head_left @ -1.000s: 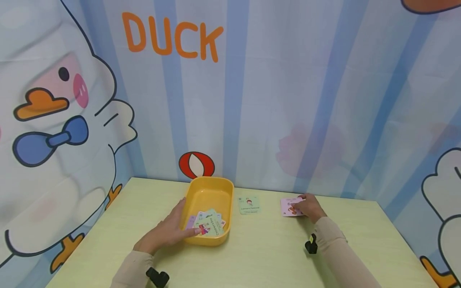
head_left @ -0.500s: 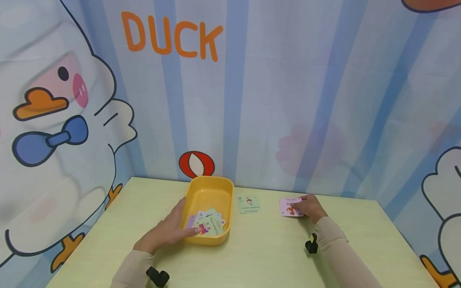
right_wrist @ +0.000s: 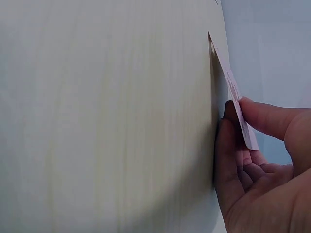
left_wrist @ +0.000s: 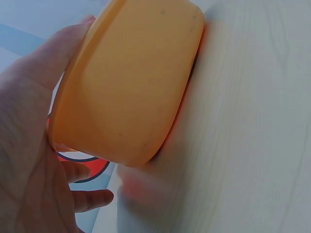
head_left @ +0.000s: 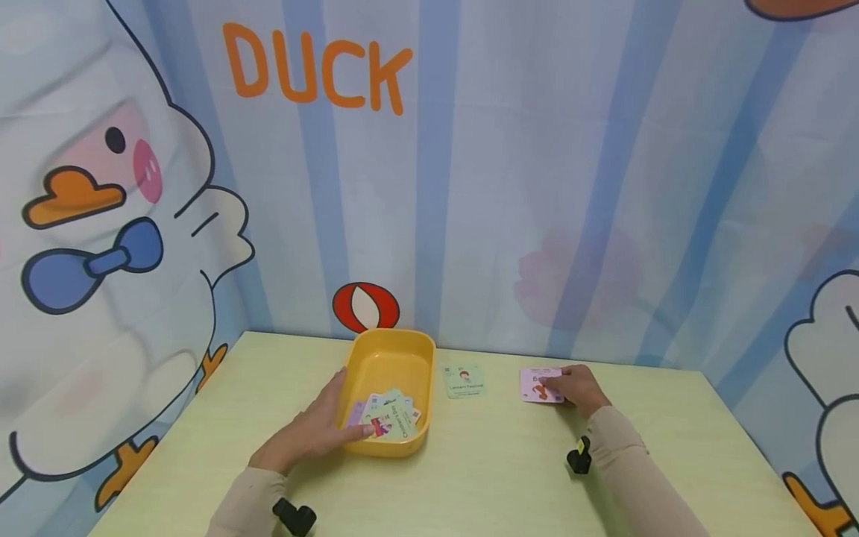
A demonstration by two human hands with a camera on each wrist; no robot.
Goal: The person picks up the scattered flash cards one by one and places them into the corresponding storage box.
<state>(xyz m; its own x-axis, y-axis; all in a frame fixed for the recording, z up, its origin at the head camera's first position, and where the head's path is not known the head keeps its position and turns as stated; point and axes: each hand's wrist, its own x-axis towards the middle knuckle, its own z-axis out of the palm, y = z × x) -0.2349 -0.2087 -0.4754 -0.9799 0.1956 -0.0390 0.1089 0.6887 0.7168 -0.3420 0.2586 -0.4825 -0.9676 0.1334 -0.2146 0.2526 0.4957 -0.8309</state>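
In the head view, my left hand [head_left: 312, 425] holds the near left corner of a yellow plastic tray [head_left: 429, 388]. Its thumb reaches over the rim and its fingers lie along the outer left wall. The left wrist view shows the tray's outer wall [left_wrist: 131, 82] close up, with two fingertips beyond it. My right hand [head_left: 582, 388] pinches a pink card [head_left: 533, 385] by its right side, thumb on top. Seen in the right wrist view, the card [right_wrist: 233, 92] is tilted, its held side raised and fingers underneath, its far edge close to the tabletop.
Several printed cards, a green one [head_left: 396, 419] uppermost, lie overlapping in the tray's near end. A pale green card [head_left: 464, 380] lies flat between the tray and the pink card. A duck-printed curtain [head_left: 483, 186] hangs behind the pale yellow table [head_left: 483, 477].
The pink card and the right hand have shifted very slightly left, and a little more of the card shows. The left hand and the tray have stayed put.
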